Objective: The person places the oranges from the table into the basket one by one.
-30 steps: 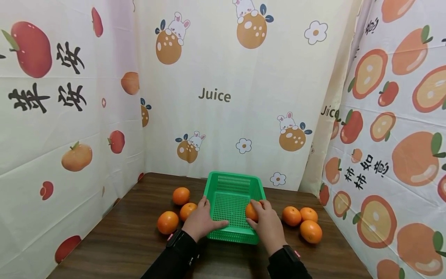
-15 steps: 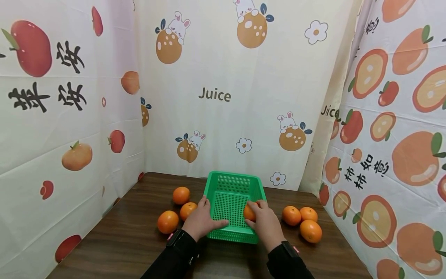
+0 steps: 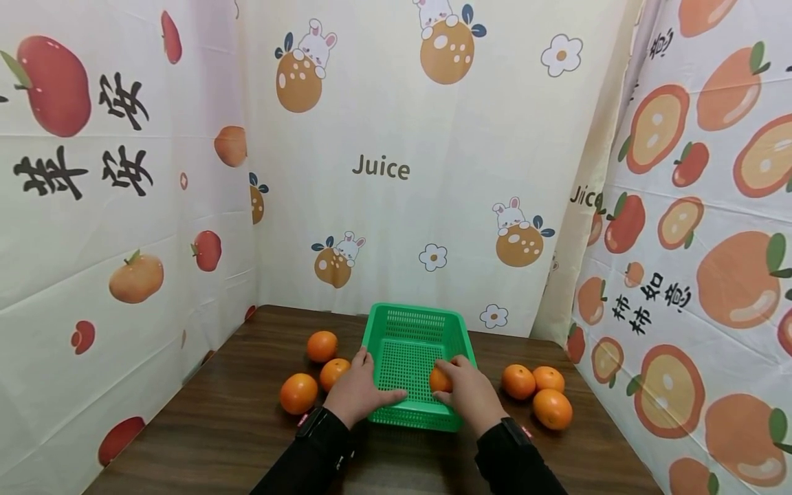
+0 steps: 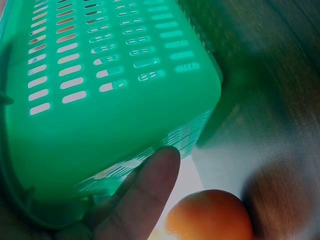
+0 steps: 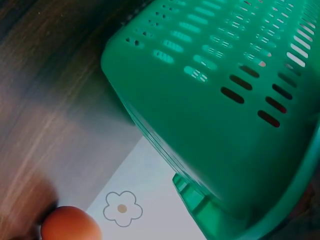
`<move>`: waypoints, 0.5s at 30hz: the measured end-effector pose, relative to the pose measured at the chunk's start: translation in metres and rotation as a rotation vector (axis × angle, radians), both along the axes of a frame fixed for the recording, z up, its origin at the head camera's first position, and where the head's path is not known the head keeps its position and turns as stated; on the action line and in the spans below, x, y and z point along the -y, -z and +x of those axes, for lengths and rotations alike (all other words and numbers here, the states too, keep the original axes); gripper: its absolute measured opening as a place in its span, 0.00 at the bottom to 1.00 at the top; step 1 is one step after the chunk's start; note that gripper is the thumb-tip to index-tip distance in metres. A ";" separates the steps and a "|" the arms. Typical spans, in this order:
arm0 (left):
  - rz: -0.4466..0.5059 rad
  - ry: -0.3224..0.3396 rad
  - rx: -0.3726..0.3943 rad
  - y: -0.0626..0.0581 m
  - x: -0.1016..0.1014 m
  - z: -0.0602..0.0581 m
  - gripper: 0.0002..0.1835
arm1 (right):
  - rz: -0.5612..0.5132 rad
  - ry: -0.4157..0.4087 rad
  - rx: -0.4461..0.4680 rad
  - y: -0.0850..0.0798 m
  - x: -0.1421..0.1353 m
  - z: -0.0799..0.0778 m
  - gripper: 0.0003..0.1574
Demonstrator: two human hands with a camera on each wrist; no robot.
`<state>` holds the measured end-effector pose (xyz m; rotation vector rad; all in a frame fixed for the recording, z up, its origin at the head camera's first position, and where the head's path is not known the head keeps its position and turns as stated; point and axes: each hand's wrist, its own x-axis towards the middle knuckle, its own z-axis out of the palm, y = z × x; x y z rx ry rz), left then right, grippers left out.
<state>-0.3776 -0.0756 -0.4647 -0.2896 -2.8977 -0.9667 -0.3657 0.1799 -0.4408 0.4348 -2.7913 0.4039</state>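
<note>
A green plastic basket (image 3: 411,416) with slotted walls stands on the table in the head view. My left hand (image 3: 357,395) grips its left front corner, thumb over the front rim and fingers along the outer side. In the left wrist view a finger (image 4: 145,195) lies against the outside of the slotted wall. Reaching over the right rim, my right hand (image 3: 473,395) holds an orange (image 3: 440,380) inside the basket, low near its right wall. The right wrist view shows the outside of the basket (image 5: 185,110); that wall hides the held orange.
Left of the basket lie three oranges: a back one (image 3: 322,346), one beside my left hand (image 3: 333,373) and a front one (image 3: 299,393). Three more oranges (image 3: 553,410) sit together at the right. Printed curtains (image 3: 396,227) enclose the dark wooden table (image 3: 216,419).
My right hand has moved slightly left with the orange, inside the basket. The left hand has stayed at the basket's corner, and the oranges on the table have not moved.
</note>
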 end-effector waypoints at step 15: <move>0.006 0.000 0.000 0.002 0.001 -0.003 0.72 | -0.013 -0.055 0.100 -0.003 -0.001 -0.007 0.35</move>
